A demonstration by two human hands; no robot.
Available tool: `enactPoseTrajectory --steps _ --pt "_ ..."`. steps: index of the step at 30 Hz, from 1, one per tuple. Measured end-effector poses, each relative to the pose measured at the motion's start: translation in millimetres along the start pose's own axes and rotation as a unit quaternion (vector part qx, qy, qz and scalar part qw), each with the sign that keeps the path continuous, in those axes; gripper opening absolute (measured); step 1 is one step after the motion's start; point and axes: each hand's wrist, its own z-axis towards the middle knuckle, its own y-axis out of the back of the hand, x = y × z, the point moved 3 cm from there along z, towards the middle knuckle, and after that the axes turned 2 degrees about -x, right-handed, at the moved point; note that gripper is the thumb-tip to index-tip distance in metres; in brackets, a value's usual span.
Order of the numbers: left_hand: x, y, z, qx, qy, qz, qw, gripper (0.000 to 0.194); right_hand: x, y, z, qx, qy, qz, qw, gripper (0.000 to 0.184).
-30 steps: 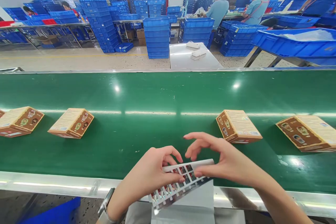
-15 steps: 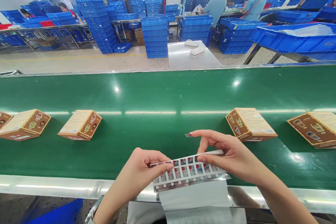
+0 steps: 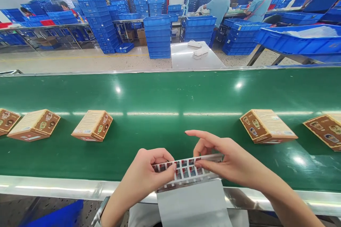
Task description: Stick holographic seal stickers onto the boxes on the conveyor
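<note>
A sheet of small red-and-blue stickers [image 3: 185, 172] on white backing is held over the near edge of the belt, its lower part hanging down as plain pale paper [image 3: 193, 202]. My left hand [image 3: 150, 170] pinches its left end between thumb and fingers. At the right, my right hand [image 3: 223, 152] grips the upper edge with the thumb in front and curled fingers behind. The right index finger points left, away from the sheet, and no sticker shows on its tip. Parts of the sheet are hidden under both thumbs.
Brown-and-cream cartons lie on the green belt [image 3: 160, 95], including one left [image 3: 93, 126] and one right [image 3: 268, 126] of my hands. A metal rail [image 3: 61, 188] edges the belt. Beyond stand blue crate stacks [image 3: 157, 37], a white table [image 3: 183, 55] and several seated people.
The cartons have shifted right along the belt. A small sticker was on my right index fingertip and no longer shows there. Both hands and the sheet have moved slightly, the right hand leftward.
</note>
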Motion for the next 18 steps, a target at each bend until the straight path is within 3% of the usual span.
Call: enactPoseTrajectory --steps 13,18 --pt "-3.4 1.0 0.8 -0.005 -0.03 0.006 1.0 0.022 -1.6 -7.5 -2.7 -0.002 -0.045 0.064 0.997 0.053" --pt "3.9 4.0 3.6 0.013 0.028 -0.081 0.996 0.016 -4.9 -6.9 -1.6 -0.009 -0.05 0.079 0.996 0.052"
